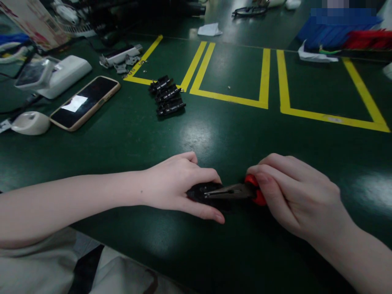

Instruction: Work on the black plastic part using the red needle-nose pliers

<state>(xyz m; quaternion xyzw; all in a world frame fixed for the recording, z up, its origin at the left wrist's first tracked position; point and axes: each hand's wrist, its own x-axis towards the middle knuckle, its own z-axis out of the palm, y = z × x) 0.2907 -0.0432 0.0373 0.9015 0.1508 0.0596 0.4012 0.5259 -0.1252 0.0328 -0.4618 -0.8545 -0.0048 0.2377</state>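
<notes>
My left hand (180, 185) is closed around a small black part (203, 192) that rests on the dark green table (232, 134). My right hand (294, 194) is wrapped round the red handles of needle-nose pliers (235, 191). The pliers' metal jaws point left and meet the black part between my two hands. Most of the handles are hidden inside my right fist. A pile of several similar black parts (167, 96) lies further back, left of centre.
A phone (85, 102) lies screen up at the left, beside a white device (63, 73) and a white mouse-shaped object (30, 122). Yellow tape lines (263, 77) mark boxes on the table. Small metal pieces (122, 65) and blue and red items (337, 34) lie at the back.
</notes>
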